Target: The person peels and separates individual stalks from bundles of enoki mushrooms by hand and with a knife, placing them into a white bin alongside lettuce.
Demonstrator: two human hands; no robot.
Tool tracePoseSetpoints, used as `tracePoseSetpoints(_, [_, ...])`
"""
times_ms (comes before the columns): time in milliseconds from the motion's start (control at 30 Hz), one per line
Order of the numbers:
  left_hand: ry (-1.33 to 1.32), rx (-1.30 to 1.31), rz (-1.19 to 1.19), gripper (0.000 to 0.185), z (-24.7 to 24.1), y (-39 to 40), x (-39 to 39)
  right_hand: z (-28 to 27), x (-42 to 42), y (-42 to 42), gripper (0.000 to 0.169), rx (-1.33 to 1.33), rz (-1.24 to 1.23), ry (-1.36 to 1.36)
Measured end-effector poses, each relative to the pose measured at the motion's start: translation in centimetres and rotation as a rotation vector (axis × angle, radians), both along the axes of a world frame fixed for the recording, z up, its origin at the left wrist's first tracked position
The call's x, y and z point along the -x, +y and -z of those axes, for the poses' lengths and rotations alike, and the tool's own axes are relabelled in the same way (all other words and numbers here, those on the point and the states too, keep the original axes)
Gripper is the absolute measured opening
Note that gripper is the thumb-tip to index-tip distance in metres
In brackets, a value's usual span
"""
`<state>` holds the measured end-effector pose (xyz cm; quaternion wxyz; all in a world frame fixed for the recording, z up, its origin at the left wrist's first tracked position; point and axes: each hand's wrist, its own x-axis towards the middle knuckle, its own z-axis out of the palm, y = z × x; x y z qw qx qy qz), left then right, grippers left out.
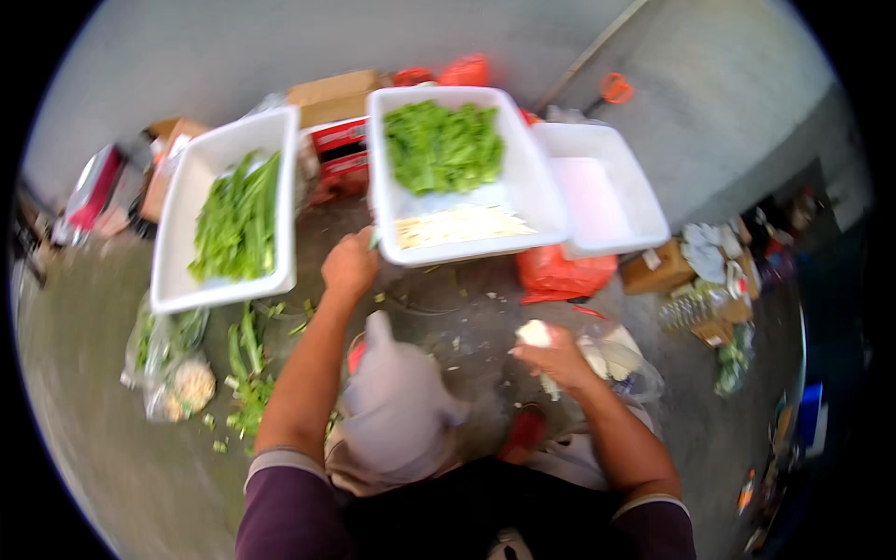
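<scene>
My left hand [350,262] is curled beside the near left corner of the middle white plastic tray [553,210]. A small pale-green object [373,238] shows at its fingers; blur hides what it is. In my right hand [560,357] is a white chunk of food [535,334], held low over the floor. That middle tray contains cut leafy greens [444,147] and pale thin strips [462,225] along its near side. Longer green stalks [241,217] lie in the left white tray [178,210]. Right of my right hand is a clear plastic bag [619,357] with white pieces.
A third white tray [637,203] stands behind the middle one, over a red plastic bag [567,273]. Vegetable trimmings [248,385] and a bag with greens [168,371] lie on the floor at left. Cardboard boxes [336,94] line the wall; clutter with a box [654,269] stands right.
</scene>
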<state>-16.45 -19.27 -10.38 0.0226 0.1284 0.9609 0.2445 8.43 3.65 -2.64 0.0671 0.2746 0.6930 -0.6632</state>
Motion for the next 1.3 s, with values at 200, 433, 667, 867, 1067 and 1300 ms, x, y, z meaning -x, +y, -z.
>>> tracePoseSetpoints(200, [0.045, -0.646, 0.273, 0.036, 9.4, 1.6, 7.6, 1.4, 1.9, 1.0, 0.026, 0.050, -0.049, 0.085])
tracePoseSetpoints(433, [-0.134, -0.685, 0.542, 0.039, 9.8, 1.1, 12.1, 3.2, 2.0, 2.3, 0.017, -0.315, -0.159, 0.263])
tracePoseSetpoints(667, [0.198, -1.255, -0.035, 0.024, -3.5, -0.7, 1.6, -2.4, 1.8, 3.7, 0.018, 0.106, 0.044, 0.274])
tracePoseSetpoints(867, [-0.415, -0.767, 0.707, 0.021, -15.0, 11.9, -14.6, -2.4, 1.1, 4.9, 0.024, 0.762, 0.260, 0.494])
tracePoseSetpoints(1067, [-0.531, -0.785, 0.676, 0.033, -11.1, 14.6, -14.5, -3.0, 1.8, 2.4, 0.025, 0.828, 0.281, 0.598])
tracePoseSetpoints(1300, [-1.043, -1.166, 0.431, 0.021, -12.1, 15.6, -13.9, -4.8, 2.7, 3.0, 0.031, 0.716, 0.313, 0.585])
